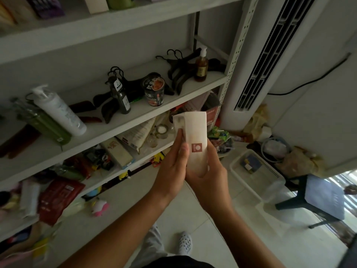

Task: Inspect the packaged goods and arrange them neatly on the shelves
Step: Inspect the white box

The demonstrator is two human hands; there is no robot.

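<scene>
I hold a tall white box (194, 130) with a small red square label upright in front of the shelves. My left hand (172, 167) grips its left side, thumb on the front face. My right hand (208, 171) wraps round its lower end from the right. The white metal shelf unit (119, 120) stands to my left. Its middle board carries a white pump bottle (59, 111), a green box (48, 124), a dark spray bottle (120, 97), a cup of instant noodles (154, 91), an amber pump bottle (201, 66) and black hangers (179, 64).
The lower boards hold mixed packets, a red pouch (56, 200), glass jars (161, 131) and small toys. A white tower fan (255, 60) stands right of the shelf. A white plastic basket (257, 171), bags and a dark stool (313, 198) crowd the floor at right.
</scene>
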